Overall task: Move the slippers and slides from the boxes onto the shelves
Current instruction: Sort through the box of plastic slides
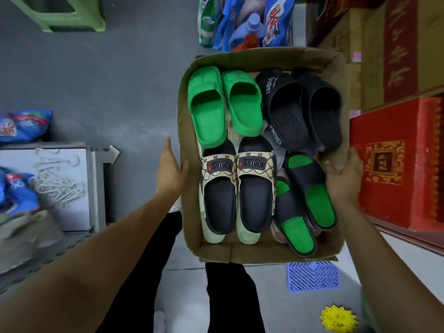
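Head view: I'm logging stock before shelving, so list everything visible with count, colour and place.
cardboard box: one, brown, centre, held at both sides
green slides: two, far left in box
black slides: two, far right in box
patterned-strap slides: two, dark with beige straps, near left
black-and-green slides: two, near right, overlapping
red boxes: several, stacked right
detergent bags: several, blue and green, beyond box
green stool: one, top left
shelf: one, grey, left
left hand: on box's left wall
right hand: grips right wall
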